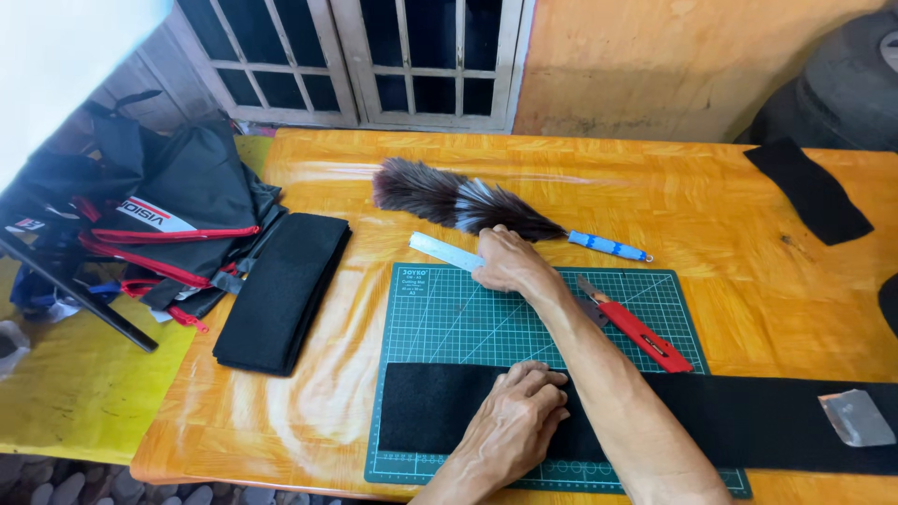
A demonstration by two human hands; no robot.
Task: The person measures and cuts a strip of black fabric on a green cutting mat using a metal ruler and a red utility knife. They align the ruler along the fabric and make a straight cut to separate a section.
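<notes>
On the orange wooden surface point(767, 281), head view: left hand point(513, 425) pressed flat, fingers together, on the black felt strip point(748, 421) across the green cutting mat point(449, 318); right hand point(510, 264) closing on the steel ruler point(441, 251). Measuring step, seemingly; next, ruler laid square over felt. One ruler, one red knife point(645, 335), one feather duster point(468, 201), one mat.

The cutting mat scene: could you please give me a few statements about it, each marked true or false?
1. The left hand rests flat on the black felt strip. True.
2. The right hand holds the red utility knife. False: it is on the metal ruler; the knife lies untouched on the green cutting mat.
3. The feather duster lies beyond the mat. True.
4. The folded black fabric lies right of the mat. False: left.
</notes>
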